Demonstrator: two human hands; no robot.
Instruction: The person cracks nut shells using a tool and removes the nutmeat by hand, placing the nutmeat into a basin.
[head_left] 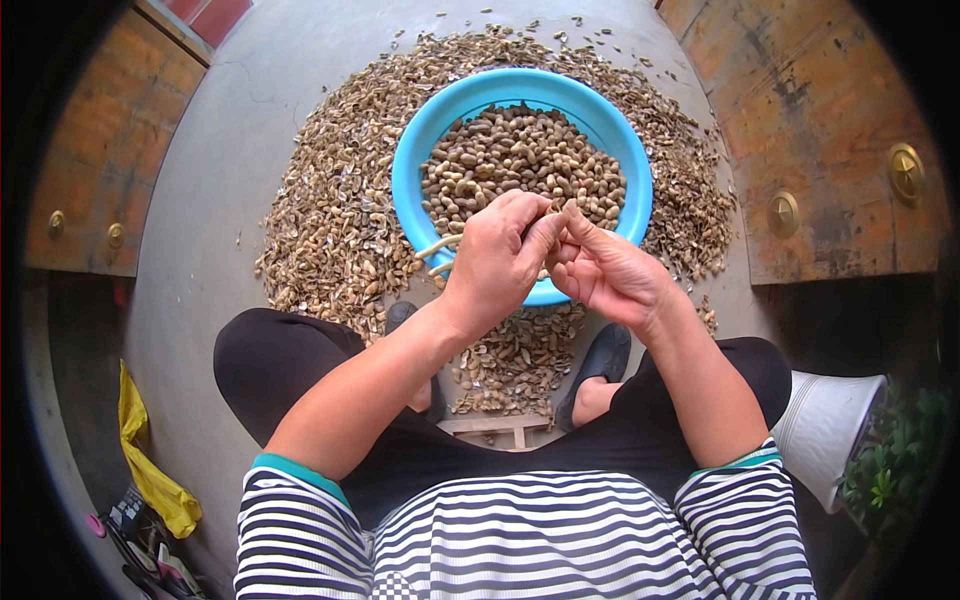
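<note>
Basin: blue, round, on the floor ahead of the person; rim (408, 160) unobstructed at the far side, near side partly behind the hands.
Peanuts: whole peanuts (515, 150) lie in the basin, heaped below the rim.
Shells: a broad spread of shells (325, 225) rings the basin on the floor, with more between the shoes (602, 365).
Left hand: the left hand (492, 255) is over the basin's near part, fingers curled round a pale tool (440, 243) with two prongs jutting out leftward; thumb bent toward the other hand.
Right hand: the right hand (612, 272) meets it, fingers bent, thumb and forefinger drawn close; whether they clamp anything cannot be told.
Shelling done: judged considerable, from the extent of the shells.
Shelling left: judged substantial; the basin holds many unopened nuts.
Kernels: no collected pile can be made out; count not possible.
</note>
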